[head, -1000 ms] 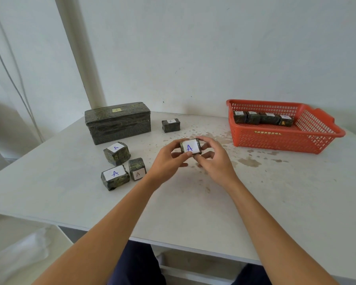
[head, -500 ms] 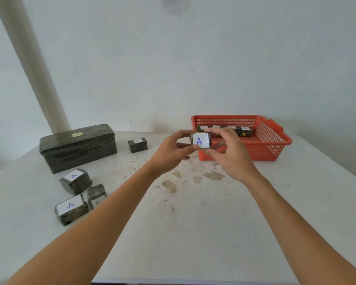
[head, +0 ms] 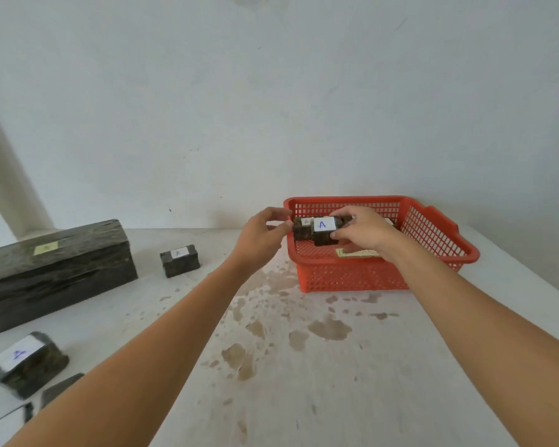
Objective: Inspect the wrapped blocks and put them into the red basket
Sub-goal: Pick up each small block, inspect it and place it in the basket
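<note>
Right hand (head: 365, 232) grips one block (head: 322, 225) over red basket (head: 352, 279) | left hand (head: 262, 235) grip unclear | four loose blocks (head: 179, 260)

Both arms outstretched, left hand (head: 261, 235) loosely curled, right hand (head: 365, 232) fingers (head: 350, 215) in a pinch.

The red basket (head: 346, 200) is bright red, with a fine lattice of holes in its walls. The wrapped blocks (head: 324, 239) and the long box (head: 55, 275) are mottled dark green-black; the blocks bear white labels with a blue A, the box a pale yellow one. The bench (head: 304, 398) is off-white, blotched with brown stains (head: 329, 329).
</note>
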